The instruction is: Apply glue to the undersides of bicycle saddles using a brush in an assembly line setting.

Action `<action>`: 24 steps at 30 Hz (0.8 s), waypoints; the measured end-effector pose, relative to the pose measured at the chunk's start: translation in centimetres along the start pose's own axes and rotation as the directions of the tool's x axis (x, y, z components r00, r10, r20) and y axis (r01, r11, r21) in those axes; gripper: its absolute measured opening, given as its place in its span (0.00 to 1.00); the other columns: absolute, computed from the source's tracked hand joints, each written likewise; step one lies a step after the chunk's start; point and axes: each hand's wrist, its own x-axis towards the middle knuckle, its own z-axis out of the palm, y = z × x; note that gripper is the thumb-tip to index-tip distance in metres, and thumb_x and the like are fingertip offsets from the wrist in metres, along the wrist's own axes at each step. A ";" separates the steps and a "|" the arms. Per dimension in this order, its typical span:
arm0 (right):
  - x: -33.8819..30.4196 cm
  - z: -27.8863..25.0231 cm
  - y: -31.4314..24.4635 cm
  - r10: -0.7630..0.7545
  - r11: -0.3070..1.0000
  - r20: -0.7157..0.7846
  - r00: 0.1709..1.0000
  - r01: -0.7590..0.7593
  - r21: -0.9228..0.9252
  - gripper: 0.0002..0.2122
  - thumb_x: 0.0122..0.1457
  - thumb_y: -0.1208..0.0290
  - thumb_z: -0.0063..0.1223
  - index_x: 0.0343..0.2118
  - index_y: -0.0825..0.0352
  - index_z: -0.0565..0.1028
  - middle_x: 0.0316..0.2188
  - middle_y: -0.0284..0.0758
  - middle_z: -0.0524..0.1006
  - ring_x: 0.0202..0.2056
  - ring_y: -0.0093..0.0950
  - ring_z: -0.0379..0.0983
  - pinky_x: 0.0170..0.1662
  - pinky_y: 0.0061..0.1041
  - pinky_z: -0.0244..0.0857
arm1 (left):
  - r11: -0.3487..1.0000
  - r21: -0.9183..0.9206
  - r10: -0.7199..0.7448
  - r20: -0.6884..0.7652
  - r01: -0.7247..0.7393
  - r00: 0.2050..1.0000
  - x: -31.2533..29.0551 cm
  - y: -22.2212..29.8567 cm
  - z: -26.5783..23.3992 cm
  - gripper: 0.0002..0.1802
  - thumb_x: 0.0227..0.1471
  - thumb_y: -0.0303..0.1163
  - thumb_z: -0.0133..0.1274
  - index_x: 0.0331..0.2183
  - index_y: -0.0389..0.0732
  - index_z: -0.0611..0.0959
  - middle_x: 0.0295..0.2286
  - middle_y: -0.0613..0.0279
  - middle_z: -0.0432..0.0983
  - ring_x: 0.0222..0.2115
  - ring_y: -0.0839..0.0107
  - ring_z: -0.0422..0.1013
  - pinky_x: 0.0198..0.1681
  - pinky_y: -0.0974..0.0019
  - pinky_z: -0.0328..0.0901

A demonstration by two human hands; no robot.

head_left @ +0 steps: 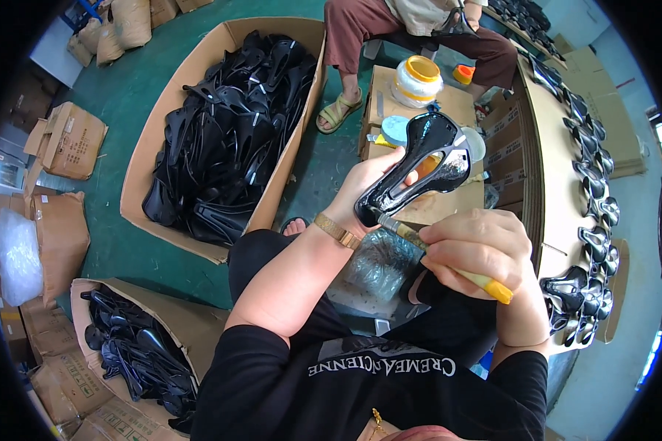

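My left hand (366, 184) grips a glossy black bicycle saddle shell (421, 140), tilted with its wide end away from me. A long slot runs through the shell's middle, and wet-looking shine covers its surface. My right hand (482, 248) is closed around a brush (401, 231) with a yellow-tipped handle. The bristle end meets the shell's narrow nose, close to my left wrist. Beneath the shell, a cardboard work surface (426, 213) carries a blue round lid (395, 130) and a clear tub, partly hidden.
A large carton (143, 173) of black saddle shells stands at left, a smaller one (206, 331) nearer. At right, saddle shells (592, 242) line a long cardboard-topped table (559, 213). A yellow-lidded jar (418, 87) stands ahead, before a seated person (353, 37). A plastic-wrapped bundle (381, 263) lies below my hands.
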 end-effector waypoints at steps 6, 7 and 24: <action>0.6 -0.8 0.6 -0.021 0.998 0.093 0.995 0.015 0.067 0.09 0.41 0.81 0.59 0.27 0.63 0.75 0.26 0.34 0.78 0.26 0.30 0.77 0.27 0.24 0.71 | 0.992 0.110 0.076 -0.062 -0.069 0.995 0.8 -0.5 -1.1 0.16 0.62 0.38 0.39 0.37 0.35 0.76 0.23 0.63 0.74 0.21 0.76 0.73 0.31 0.70 0.75; 0.8 -0.6 0.8 -0.032 0.996 0.090 0.995 0.024 0.085 0.08 0.41 0.81 0.59 0.27 0.63 0.76 0.26 0.35 0.78 0.25 0.31 0.77 0.29 0.25 0.72 | 0.992 0.110 0.075 -0.061 -0.068 0.995 0.8 -0.6 -1.1 0.16 0.62 0.38 0.39 0.37 0.35 0.76 0.23 0.63 0.74 0.21 0.76 0.73 0.31 0.70 0.75; 0.9 -3.5 4.6 0.374 0.723 0.208 0.904 -0.425 0.544 0.10 0.46 0.85 0.61 0.31 0.71 0.73 0.31 0.39 0.78 0.36 0.27 0.76 0.41 0.25 0.71 | 0.914 0.394 -0.037 -0.152 0.095 0.988 -0.1 -0.2 1.3 0.17 0.62 0.37 0.41 0.41 0.33 0.78 0.30 0.63 0.77 0.26 0.82 0.72 0.29 0.81 0.67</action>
